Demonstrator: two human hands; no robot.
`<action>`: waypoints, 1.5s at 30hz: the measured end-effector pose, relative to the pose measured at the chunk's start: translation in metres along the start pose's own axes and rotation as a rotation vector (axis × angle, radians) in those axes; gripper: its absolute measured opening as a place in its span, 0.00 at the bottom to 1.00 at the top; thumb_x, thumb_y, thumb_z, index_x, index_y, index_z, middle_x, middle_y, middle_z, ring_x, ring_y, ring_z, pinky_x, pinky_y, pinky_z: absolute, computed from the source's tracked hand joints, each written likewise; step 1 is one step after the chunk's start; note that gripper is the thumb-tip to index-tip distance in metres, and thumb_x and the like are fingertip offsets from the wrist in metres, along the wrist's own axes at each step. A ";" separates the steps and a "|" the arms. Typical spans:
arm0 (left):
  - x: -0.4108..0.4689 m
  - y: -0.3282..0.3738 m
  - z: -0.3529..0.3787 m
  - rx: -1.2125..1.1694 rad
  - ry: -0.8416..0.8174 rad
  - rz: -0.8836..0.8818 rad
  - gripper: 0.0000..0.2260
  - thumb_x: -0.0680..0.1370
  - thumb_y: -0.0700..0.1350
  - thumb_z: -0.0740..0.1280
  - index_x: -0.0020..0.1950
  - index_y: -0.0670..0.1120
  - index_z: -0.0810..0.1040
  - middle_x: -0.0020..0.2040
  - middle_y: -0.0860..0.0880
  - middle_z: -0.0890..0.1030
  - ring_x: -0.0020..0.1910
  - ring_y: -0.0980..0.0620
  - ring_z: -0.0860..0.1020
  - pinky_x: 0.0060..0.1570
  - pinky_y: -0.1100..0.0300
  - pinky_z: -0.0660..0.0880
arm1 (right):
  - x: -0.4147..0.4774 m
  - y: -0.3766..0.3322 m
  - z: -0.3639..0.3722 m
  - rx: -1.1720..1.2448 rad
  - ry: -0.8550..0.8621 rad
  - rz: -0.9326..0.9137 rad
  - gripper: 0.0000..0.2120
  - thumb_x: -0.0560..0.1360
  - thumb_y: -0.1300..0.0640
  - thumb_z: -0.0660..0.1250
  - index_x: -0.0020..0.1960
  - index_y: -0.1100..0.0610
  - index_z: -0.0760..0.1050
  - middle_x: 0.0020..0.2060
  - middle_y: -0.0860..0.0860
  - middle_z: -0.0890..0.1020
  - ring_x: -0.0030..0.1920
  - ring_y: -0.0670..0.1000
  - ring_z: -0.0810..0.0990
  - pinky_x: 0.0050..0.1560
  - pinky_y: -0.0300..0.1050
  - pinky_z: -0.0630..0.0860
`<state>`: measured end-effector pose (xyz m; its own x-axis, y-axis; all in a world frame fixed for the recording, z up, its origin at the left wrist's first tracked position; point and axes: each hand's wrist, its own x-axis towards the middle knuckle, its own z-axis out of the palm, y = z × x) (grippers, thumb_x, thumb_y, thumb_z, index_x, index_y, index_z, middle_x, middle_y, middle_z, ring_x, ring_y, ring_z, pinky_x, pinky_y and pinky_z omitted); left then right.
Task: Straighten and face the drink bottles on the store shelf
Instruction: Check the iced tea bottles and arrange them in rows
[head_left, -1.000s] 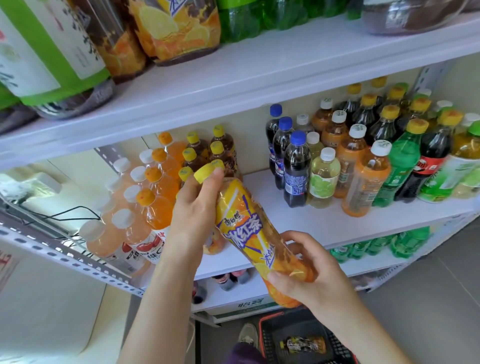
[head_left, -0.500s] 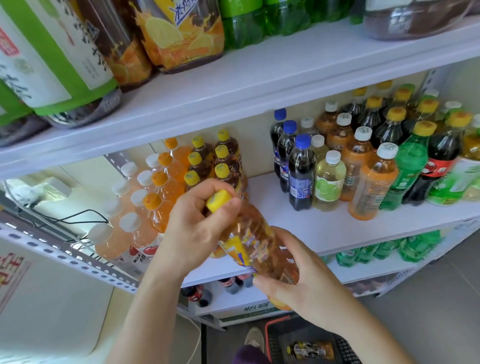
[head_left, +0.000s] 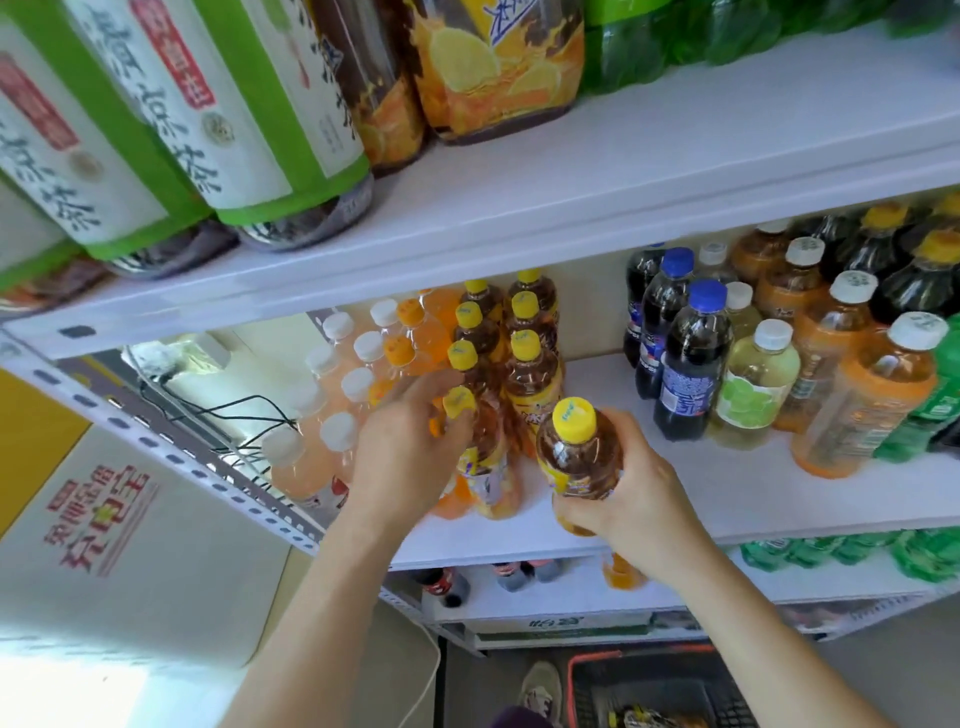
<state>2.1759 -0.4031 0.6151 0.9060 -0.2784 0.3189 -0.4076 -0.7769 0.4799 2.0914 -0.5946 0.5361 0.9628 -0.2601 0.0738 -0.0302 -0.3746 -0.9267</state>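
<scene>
My right hand (head_left: 639, 499) grips an iced tea bottle (head_left: 579, 457) with a yellow cap. The bottle stands upright at the front of the white middle shelf (head_left: 727, 499), right of two rows of like yellow-capped tea bottles (head_left: 524, 358). Fingers of my left hand (head_left: 410, 447) curl round the neck of the front tea bottle (head_left: 480, 457) in the left row, just under its cap. That bottle's label and base show below my fingers. The two held bottles stand side by side, a little apart.
Orange and pale pink bottles (head_left: 337, 415) stand left of the tea rows; cola, pale green and orange drinks (head_left: 748, 384) fill the right. Large bottles line the upper shelf (head_left: 571, 171). Below, a lower shelf holds more bottles, and a red basket (head_left: 660, 691) sits on the floor.
The tea bottle went from tilted in both hands to upright on the shelf front in my right hand. My left hand left its cap and took the neighbouring bottle's neck.
</scene>
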 end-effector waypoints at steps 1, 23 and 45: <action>0.000 -0.003 0.005 0.051 -0.021 0.063 0.16 0.77 0.46 0.70 0.64 0.49 0.79 0.59 0.49 0.80 0.48 0.51 0.79 0.46 0.54 0.78 | 0.007 0.002 0.004 0.011 -0.004 0.006 0.32 0.56 0.45 0.75 0.57 0.36 0.66 0.46 0.32 0.80 0.46 0.36 0.79 0.39 0.26 0.72; 0.015 -0.008 0.028 0.305 -0.017 0.233 0.21 0.74 0.40 0.64 0.67 0.46 0.76 0.60 0.44 0.78 0.57 0.40 0.76 0.51 0.49 0.75 | 0.053 0.049 0.048 0.008 0.004 0.042 0.36 0.60 0.51 0.82 0.61 0.51 0.66 0.58 0.51 0.78 0.58 0.51 0.78 0.56 0.48 0.78; 0.043 0.121 0.102 0.141 -0.202 0.531 0.20 0.77 0.44 0.60 0.69 0.44 0.74 0.68 0.43 0.74 0.60 0.38 0.75 0.54 0.47 0.76 | -0.070 0.045 -0.073 0.321 0.236 0.307 0.11 0.79 0.61 0.66 0.40 0.52 0.82 0.33 0.51 0.84 0.33 0.45 0.81 0.33 0.36 0.74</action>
<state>2.1777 -0.5666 0.6030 0.5907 -0.7420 0.3171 -0.8055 -0.5648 0.1793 2.0032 -0.6584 0.5166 0.8343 -0.5235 -0.1727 -0.1821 0.0339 -0.9827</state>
